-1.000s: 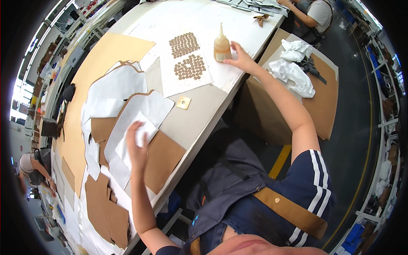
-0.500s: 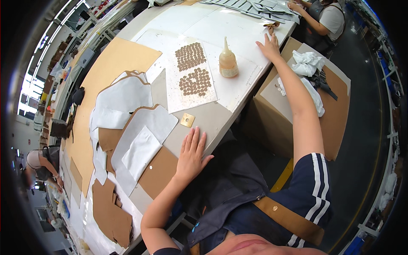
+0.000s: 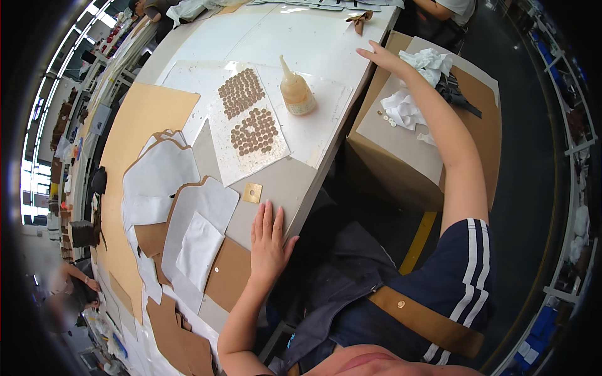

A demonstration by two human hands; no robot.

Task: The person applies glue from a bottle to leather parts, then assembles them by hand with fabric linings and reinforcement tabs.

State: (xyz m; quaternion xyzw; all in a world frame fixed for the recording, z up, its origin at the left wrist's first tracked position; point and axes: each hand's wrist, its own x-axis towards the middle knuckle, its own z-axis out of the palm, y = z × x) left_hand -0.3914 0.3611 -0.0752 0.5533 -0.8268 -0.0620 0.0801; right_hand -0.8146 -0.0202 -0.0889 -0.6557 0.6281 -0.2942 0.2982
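Observation:
My left hand lies flat near the table's front edge, fingers stretched out and holding nothing. Just beyond its fingertips is a square gold-coloured plate with a hole in its middle. My right arm reaches far forward to the right. At the end of it my right hand is over the table's edge, fingers apart, with nothing seen in it. A small brown folded scrap lies beyond that hand. Between the hands stand a glue bottle with a pointed nozzle and a white sheet bearing rows of small brown discs.
Brown and white cut panels are on the left of the table. A large tan sheet lies behind them. To the right, a cardboard box carries crumpled white cloth and small white discs. Other people work nearby.
The view has turned, so the table's things appear farther left. My right hand has shifted rightward, away from the brown scrap, its fingers now pointing left. My left hand stays beside the gold-coloured plate.

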